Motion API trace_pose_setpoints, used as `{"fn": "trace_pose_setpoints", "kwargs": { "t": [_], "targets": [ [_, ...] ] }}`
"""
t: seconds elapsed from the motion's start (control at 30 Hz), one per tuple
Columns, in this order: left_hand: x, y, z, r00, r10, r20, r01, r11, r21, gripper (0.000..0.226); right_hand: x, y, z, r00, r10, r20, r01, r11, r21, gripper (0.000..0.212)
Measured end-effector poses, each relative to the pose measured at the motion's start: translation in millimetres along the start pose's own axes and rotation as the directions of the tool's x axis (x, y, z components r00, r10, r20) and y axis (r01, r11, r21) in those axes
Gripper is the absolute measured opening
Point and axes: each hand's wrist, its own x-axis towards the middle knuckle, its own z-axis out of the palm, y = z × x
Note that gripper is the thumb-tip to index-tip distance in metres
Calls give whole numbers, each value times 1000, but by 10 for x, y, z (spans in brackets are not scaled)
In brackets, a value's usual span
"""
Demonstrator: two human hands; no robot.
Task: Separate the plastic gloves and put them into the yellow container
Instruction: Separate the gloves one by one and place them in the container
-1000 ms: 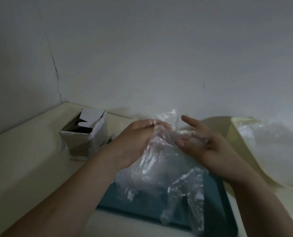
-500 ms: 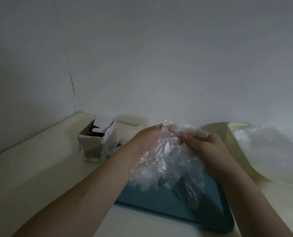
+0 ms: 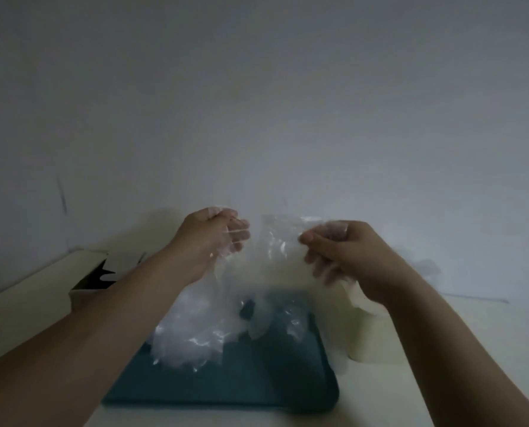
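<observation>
Over tray (image 3: pixel 287 389), hands (image 3: pixel 213 238) (image 3: pixel 340 251) apart (gloves (image 3: pixel 275 241) between).

Clear plastic gloves (image 3: pixel 192 331): crumpled bunch hangs from your left hand (image 3: pixel 213 238), lower end at 6 o'clock, blurred. One thin glove (image 3: pixel 277 241) at 3 o'clock of that hand, pinched by your right hand (image 3: pixel 340 251). Pale yellow container (image 3: pixel 364 337): upright, at 4 o'clock, partly hidden behind your right arm.
</observation>
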Motion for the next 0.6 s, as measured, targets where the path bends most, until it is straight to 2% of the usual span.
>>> {"fn": "trace_pose_setpoints", "kwargs": {
  "t": [0.1,0.2,0.43,0.53,0.6],
  "targets": [
    [-40,-49,309,995,-11,102,9,1000,21,11,118,-58,-436,997,12,-76,-24,985,-170,17],
    [-50,-53,558,993,8,115,-21,993,116,11,329,47,-858,985,54,-162,-111,922,-370,24],
    [-114,300,799,982,70,177,-67,997,-26,13,768,623,-1273,987,72,-142,-152,695,-703,29],
    [-225,533,890,930,96,356,-76,995,-69,17,850,758,-1350,987,84,-135,-155,685,-711,24],
    [-292,652,994,850,83,520,-68,997,-48,17,882,854,-1372,989,114,-98,-149,657,-739,18]
  ]
}}
